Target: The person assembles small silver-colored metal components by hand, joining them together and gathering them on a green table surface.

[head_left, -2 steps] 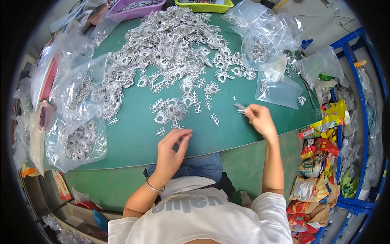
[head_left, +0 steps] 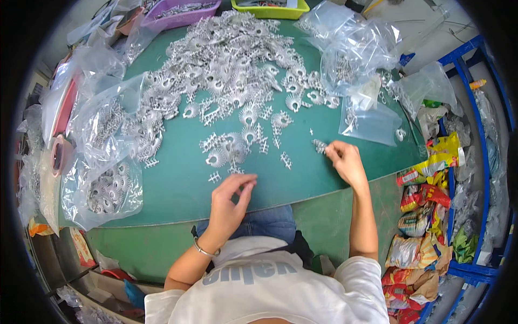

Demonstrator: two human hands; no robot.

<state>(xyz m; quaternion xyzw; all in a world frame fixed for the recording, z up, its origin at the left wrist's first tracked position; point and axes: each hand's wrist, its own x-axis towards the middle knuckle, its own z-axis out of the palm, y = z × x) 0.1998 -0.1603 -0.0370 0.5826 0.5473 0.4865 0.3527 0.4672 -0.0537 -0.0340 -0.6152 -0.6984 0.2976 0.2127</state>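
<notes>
In the head view, the only one, a small stack (head_left: 319, 146) of grey metal parts is pinched between the thumb and the fingers of the right hand (head_left: 344, 161). The stack is held at the right side of the green table (head_left: 178, 189), near its front edge, with its free end pointed to the left. By the left hand (head_left: 229, 198), the thumb and the forefinger are brought near to each other; whether they are touching, or whether something is held there, cannot be told. A bracelet (head_left: 202, 249) is worn on the left wrist.

Just beyond the left hand, a loose group (head_left: 232, 148) of fan-shaped and branched parts is spread. Between the two hands, a little farther away, a single branched part (head_left: 286, 160) is seen. The far middle of the table is covered by a large heap (head_left: 226, 59) of similar parts. At the left, parts are contained in a clear bag (head_left: 81, 209). At the right, a flat bag (head_left: 372, 128) is laid beyond the right hand. Behind the heap, a purple tray (head_left: 199, 17) and a yellow-green tray (head_left: 270, 12) are placed. Beside the table, at the right, coloured packets (head_left: 410, 251) are piled near a blue rack (head_left: 461, 51).
</notes>
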